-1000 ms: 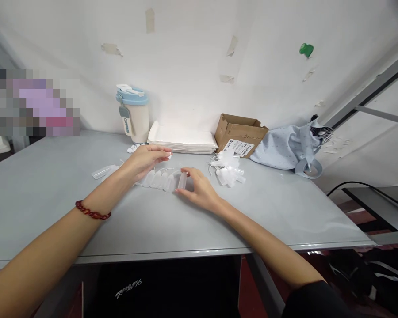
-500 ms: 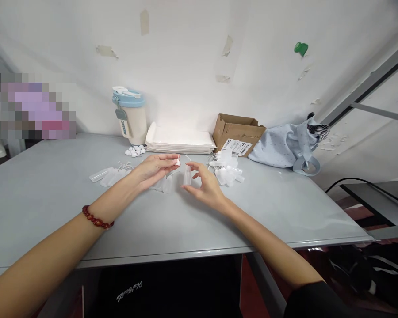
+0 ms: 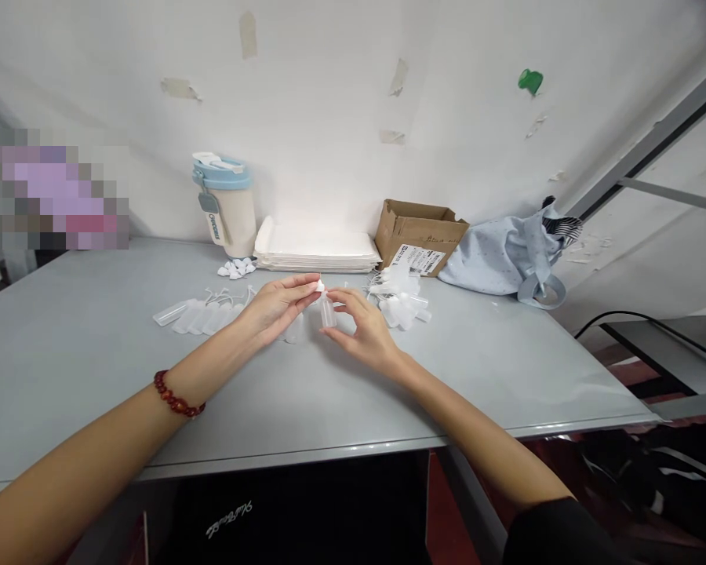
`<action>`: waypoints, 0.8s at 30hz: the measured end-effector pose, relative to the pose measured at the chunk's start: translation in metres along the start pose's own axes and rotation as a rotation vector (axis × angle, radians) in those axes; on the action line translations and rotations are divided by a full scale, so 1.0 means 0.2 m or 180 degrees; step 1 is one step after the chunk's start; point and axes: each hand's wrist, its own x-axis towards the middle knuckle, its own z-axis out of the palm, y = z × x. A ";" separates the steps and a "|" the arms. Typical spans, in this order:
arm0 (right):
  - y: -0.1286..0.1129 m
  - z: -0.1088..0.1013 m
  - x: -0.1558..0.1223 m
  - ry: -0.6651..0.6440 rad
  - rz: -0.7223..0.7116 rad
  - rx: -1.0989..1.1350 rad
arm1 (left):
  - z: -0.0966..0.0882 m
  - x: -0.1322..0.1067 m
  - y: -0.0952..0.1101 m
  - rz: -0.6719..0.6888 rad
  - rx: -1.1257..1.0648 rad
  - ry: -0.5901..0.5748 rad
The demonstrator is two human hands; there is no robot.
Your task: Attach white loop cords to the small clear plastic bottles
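Between the thumb and fingers of my left hand [image 3: 283, 306] is a small white cap [image 3: 321, 286]. My right hand [image 3: 362, 326] pinches a small translucent plastic bottle [image 3: 328, 312] upright, one fingertip near its top and the thumb near its base. The cap sits right at the bottle's mouth; whether it is seated there I cannot tell. Left of my left hand lies a row of similar clear bottles [image 3: 203, 316] with thin white strings. Another pile of bottles [image 3: 403, 302] rests to the right of my right hand. Several loose white caps [image 3: 236, 268] are heaped behind the left row.
Along the wall stand a cream tumbler [image 3: 238, 216] with a blue lid, a stack of white envelopes [image 3: 318, 249], an open cardboard box [image 3: 417, 235] and a light blue cloth bag [image 3: 488, 255]. The grey table [image 3: 329, 408] ends at a front edge near me.
My left hand has brought the white cap right and down to the bottle's top. The bottle in my right hand has shifted slightly left. The whole view has moved a little.
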 end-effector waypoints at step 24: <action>0.01 0.01 -0.01 -0.0114 -0.0001 -0.0035 | -0.03 0.00 0.02 0.0326 0.0800 -0.0202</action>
